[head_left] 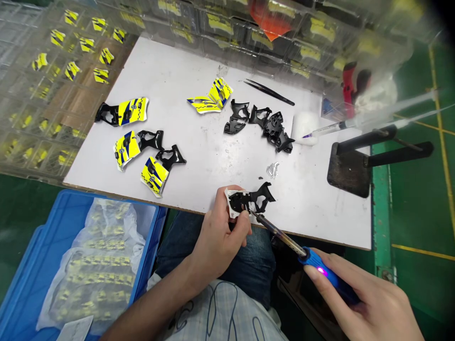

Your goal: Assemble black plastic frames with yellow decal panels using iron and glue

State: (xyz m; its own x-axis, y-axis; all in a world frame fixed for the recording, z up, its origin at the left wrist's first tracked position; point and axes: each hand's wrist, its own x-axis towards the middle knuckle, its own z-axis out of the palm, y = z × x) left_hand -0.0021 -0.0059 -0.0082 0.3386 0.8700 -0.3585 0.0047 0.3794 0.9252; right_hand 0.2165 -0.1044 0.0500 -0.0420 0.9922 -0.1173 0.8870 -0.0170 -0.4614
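Observation:
My left hand [222, 234] grips a black plastic part with a white-edged panel [249, 201] at the near edge of the white board [199, 156]. My right hand [373, 303] holds a blue-handled soldering iron [313, 260] with a lit pink lamp; its metal tip touches the underside of the part. Three finished pieces with yellow and blue panels [142, 147] lie at the board's left. A yellow panel pair [211, 97] and a heap of bare black parts [263, 125] lie further back.
Black tweezers [268, 91] lie at the back. A syringe-like dispenser [355, 122] rests on a black metal stand [355, 163] at the right. A blue crate [53, 265] holding bagged parts sits low left. Clear trays of yellow pieces [71, 52] line the back and left.

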